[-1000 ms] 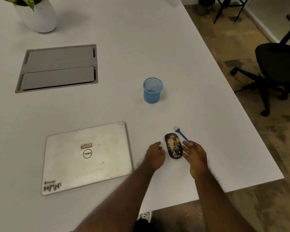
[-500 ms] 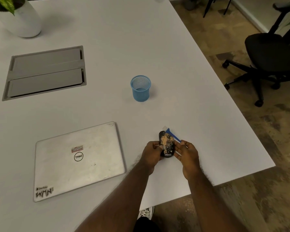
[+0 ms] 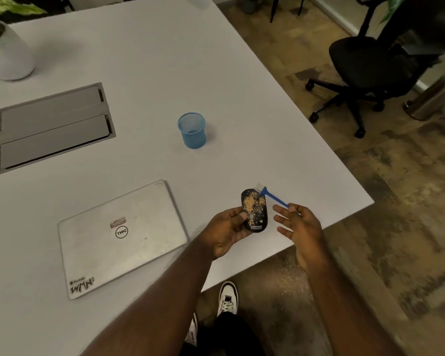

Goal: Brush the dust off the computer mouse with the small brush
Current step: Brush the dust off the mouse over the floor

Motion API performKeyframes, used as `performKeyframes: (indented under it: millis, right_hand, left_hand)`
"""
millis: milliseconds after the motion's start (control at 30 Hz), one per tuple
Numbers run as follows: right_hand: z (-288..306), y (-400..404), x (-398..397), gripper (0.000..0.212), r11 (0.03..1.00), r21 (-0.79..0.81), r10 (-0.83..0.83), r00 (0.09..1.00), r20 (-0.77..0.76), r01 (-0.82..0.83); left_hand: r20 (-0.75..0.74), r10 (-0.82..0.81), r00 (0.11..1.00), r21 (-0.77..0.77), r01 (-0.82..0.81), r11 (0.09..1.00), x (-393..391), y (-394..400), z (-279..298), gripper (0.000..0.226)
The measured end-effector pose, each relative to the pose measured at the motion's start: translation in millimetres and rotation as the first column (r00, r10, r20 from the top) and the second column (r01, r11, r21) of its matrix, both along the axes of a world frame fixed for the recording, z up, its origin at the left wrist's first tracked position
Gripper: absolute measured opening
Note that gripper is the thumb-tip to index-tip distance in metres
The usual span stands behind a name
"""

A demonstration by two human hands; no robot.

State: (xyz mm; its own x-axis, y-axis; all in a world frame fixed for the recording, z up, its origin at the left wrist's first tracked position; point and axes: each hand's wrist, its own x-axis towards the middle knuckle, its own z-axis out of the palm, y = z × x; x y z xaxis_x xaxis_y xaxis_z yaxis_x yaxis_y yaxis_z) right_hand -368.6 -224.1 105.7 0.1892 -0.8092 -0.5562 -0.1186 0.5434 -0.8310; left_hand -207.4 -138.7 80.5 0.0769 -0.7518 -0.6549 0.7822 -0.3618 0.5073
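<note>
Black oval computer mouse (image 3: 254, 210), caked in tan dust, is gripped in left hand (image 3: 229, 229) at lower centre; small blue-handled brush (image 3: 272, 196) is pinched by right hand (image 3: 299, 227), other fingers loose. Brushing barely begun

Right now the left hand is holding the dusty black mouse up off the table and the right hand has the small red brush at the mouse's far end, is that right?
Not quite: the small brush is blue, not red, as the head view shows. The rest holds: the left hand holds the dusty black mouse up off the table, and the right hand has the brush at the mouse's far end.
</note>
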Motion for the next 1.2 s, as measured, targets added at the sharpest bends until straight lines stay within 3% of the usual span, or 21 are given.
performKeyframes:
  millis: [233,400,633,1033,1200]
  right_hand:
    - [64,69,-56,0.011,0.965,-0.161,-0.208,0.978,-0.004,0.205]
    - [87,128,-83,0.01,0.922,-0.301,-0.265,0.964,-0.031,0.244]
    - [97,176,-112,0.012,0.877,-0.475,-0.196,0.956,-0.219,0.071]
    - [105,175,-172,0.018,0.762,-0.616,-0.111,0.896,-0.429,-0.201]
    - [101,157,-204,0.02,0.757,-0.626,-0.191,0.855,-0.483,-0.185]
  left_hand:
    - [0.028,-0.121,0.992,-0.044,0.122,0.992,-16,32,31,0.026]
    - [0.044,-0.227,0.973,-0.09,0.23,0.969,-31,55,47,0.022]
    - [0.119,-0.32,0.94,-0.075,0.33,0.941,-63,72,63,0.019]
    - [0.17,-0.311,0.935,-0.027,0.32,0.947,-134,56,86,0.019]
    - [0.195,-0.316,0.928,-0.042,0.33,0.943,-163,44,86,0.019]
